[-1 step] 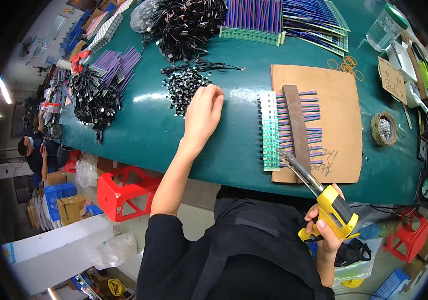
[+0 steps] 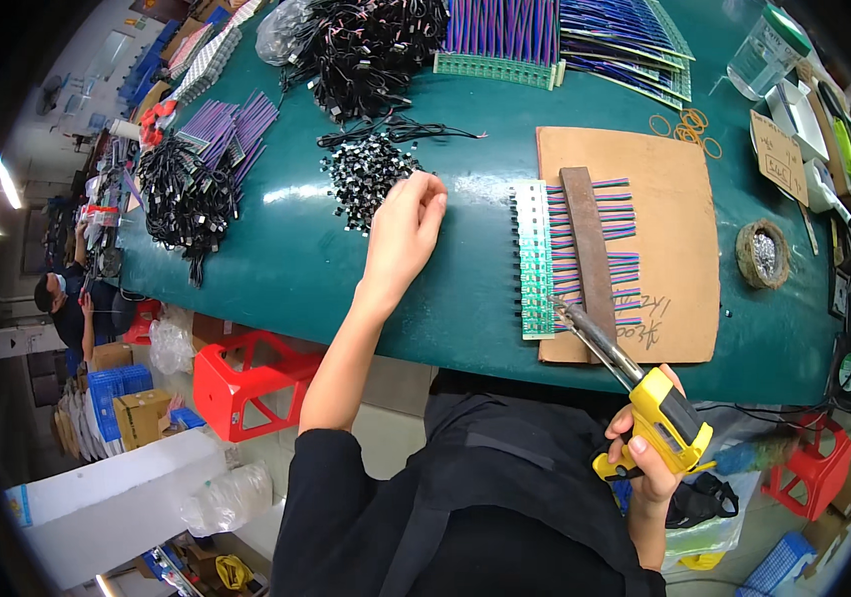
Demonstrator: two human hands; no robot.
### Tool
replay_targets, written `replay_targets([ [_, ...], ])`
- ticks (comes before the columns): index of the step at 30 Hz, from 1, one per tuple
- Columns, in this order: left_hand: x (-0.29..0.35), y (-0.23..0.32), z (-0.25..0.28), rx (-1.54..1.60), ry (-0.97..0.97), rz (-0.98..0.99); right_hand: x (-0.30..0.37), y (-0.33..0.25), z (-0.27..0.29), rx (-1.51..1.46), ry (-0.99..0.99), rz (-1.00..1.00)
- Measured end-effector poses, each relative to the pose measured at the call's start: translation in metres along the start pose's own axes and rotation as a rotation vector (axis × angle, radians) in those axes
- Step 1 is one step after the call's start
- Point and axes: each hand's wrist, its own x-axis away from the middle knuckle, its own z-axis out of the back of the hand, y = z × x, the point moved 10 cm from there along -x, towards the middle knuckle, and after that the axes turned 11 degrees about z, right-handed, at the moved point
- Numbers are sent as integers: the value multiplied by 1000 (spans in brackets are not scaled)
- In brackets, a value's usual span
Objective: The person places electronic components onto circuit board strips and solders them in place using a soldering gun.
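Observation:
My right hand [image 2: 650, 460] is wrapped round a yellow and black soldering gun [image 2: 669, 423]. The gun's metal tip reaches the lower part of a green circuit board strip [image 2: 537, 264]. Small black parts line the strip's left edge, and purple, blue and pink wires run off to its right. Across those wires lies a brown flat bar [image 2: 588, 254], on a sheet of cardboard [image 2: 679, 229]. My left hand [image 2: 404, 231] is at the right edge of a pile of small black and silver components [image 2: 358, 179]. Its fingers are curled together, and whatever they pinch is hidden.
Black cable bundles [image 2: 371, 50] and stacked wired boards [image 2: 500, 40] fill the far side. More cables [image 2: 187, 194] lie at left. Rubber bands [image 2: 692, 129], a round tin [image 2: 763, 255] and a green-lidded jar [image 2: 768, 50] stand right. A red stool [image 2: 236, 393] is below; a person [image 2: 72, 303] sits far left.

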Motion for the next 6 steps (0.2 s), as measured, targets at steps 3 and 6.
replay_targets([
  [3, 31, -7, -30, 526, -402, 273, -1, 0, -1, -29, -21, -11],
  [6, 66, 10, -52, 776, -674, 347, 0, 3, 1, -42, -5, -43],
])
